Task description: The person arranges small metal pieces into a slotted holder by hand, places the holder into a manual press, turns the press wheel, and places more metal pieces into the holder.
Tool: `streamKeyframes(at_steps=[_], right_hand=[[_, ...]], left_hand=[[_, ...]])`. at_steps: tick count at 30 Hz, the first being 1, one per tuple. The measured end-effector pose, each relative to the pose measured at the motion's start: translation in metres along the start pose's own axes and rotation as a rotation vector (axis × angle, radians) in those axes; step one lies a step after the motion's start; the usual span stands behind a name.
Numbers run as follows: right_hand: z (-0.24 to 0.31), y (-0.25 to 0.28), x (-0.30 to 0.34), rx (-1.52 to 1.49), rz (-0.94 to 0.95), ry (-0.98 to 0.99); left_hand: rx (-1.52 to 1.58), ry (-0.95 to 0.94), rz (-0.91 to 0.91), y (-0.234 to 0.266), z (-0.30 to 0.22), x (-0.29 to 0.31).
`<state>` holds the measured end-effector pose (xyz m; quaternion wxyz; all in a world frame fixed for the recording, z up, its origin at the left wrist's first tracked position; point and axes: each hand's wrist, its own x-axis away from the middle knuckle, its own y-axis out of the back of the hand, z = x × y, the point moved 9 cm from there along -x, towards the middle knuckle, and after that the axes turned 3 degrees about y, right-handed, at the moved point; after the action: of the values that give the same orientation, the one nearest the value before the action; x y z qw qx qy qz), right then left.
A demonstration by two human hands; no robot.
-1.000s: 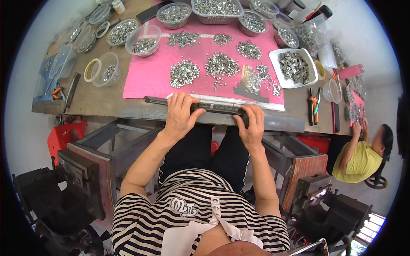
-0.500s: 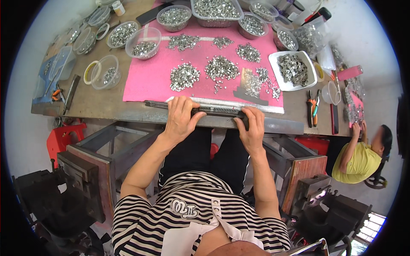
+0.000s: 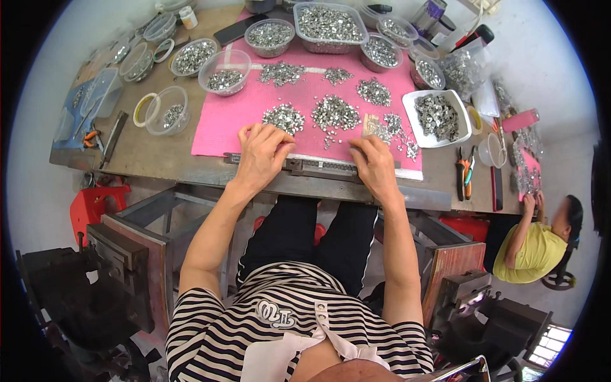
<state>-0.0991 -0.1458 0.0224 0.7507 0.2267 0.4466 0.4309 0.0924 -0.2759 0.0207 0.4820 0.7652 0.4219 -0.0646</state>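
A long dark metal bar with a slotted channel lies along the front edge of the pink mat. Over its left part hovers my left hand, fingers curled and thumb close to them, beside a pile of small shiny metal pieces. My right hand is above the bar's right part, its fingers bent toward the thumb. Whatever either hand pinches is too small to make out. Between and beyond the hands sits another pile of metal pieces.
Clear tubs of metal pieces line the back. A white square dish stands right, with orange-handled pliers nearby. A clear round tub is at left. Farther right, a person in a yellow top works at another pink mat.
Both hands have let go of the bar's ends and moved up over it toward the metal piles, fingers bent. The bar lies on the mat's front edge.
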Motion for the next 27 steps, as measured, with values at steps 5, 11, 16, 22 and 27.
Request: streamKeyframes(at_steps=[5, 11, 16, 22, 27], right_hand=[[-0.005, -0.016, -0.013, 0.045, 0.018, 0.0], [-0.004, -0.023, -0.017, 0.063, 0.02, 0.035], [0.007, -0.012, -0.017, 0.142, -0.042, 0.052], [0.11, 0.072, 0.001, -1.157, -0.115, 0.094], [0.222, 0.174, 0.025, -1.742, 0.104, 0.915]], left_hand=[[0.032, 0.047, 0.177, -0.002, 0.014, -0.01], [0.02, -0.025, 0.345, -0.015, 0.01, -0.016], [-0.008, -0.073, 0.337, -0.027, 0.01, -0.016], [-0.023, -0.106, 0.216, -0.016, 0.005, -0.012], [0.004, -0.088, 0.268, -0.022, 0.002, -0.015]])
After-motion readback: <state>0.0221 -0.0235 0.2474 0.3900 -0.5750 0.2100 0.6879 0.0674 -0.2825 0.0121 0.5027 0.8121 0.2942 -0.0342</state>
